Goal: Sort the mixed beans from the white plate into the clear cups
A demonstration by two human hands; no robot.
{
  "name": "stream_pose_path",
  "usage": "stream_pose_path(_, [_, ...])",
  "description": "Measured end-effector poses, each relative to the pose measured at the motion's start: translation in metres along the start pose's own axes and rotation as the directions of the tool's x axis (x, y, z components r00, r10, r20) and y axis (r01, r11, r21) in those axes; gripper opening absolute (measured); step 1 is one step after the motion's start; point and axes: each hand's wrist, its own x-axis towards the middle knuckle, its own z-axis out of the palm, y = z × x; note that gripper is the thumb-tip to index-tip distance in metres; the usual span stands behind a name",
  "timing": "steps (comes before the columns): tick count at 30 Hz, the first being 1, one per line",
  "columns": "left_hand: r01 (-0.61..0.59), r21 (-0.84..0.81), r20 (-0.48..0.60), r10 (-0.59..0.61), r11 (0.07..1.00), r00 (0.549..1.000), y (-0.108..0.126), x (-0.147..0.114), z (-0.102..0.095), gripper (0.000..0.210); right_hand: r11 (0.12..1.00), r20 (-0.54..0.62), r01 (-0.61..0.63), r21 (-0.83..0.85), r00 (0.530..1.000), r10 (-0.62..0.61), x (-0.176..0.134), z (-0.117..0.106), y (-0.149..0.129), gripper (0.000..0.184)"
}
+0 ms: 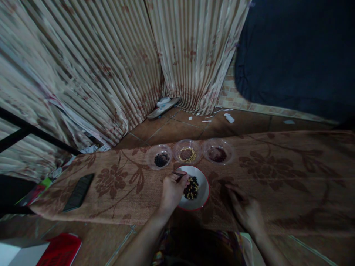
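Note:
My left hand (173,188) is closed over the left rim of a white bowl with a red edge (203,190). Pinched in its fingers is a slim dark tool that looks like tweezers (179,173), its tip over the bowl. Mixed black and yellow beans (191,188) lie inside the bowl. Behind it stand three clear plastic bowls: black beans (161,159) in the left one, yellow beans (188,155) in the middle, small dark red beans (219,155) in the right. My right hand (246,210) rests on the cloth, fingers loosely extended, holding nothing visible.
A brown flowered cloth (277,214) covers the low table. A dark phone (79,192) lies at its left. Beyond are striped curtains (191,55), a skateboard (163,108) and small white litter (229,118) on the tiles. A red package (59,249) is at lower left.

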Motion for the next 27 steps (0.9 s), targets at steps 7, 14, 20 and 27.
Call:
stream_pose_path(7, [-0.024, 0.034, 0.025, 0.023, 0.999, 0.999, -0.003, -0.002, 0.004, 0.007, 1.0, -0.001, 0.011, 0.016, 1.0, -0.011, 0.0, -0.002, -0.003, 0.038])
stream_pose_path(14, [-0.081, 0.099, 0.04, 0.077, 0.992, 0.996, -0.009, -0.004, 0.002, 0.009, 1.0, -0.007, 0.01, 0.001, 1.0, -0.01, 0.0, -0.001, 0.0, 0.038])
stream_pose_path(20, [-0.104, 0.127, 0.058, 0.098, 0.986, 0.994, -0.012, -0.004, -0.001, 0.011, 1.0, 0.007, 0.005, -0.011, 1.0, -0.005, 0.0, -0.001, 0.0, 0.038])
stream_pose_path(27, [-0.103, 0.11, 0.06, 0.096, 0.989, 0.994, -0.012, -0.004, -0.001, 0.012, 1.0, 0.011, -0.002, -0.007, 1.0, 0.002, -0.001, -0.001, 0.001, 0.04])
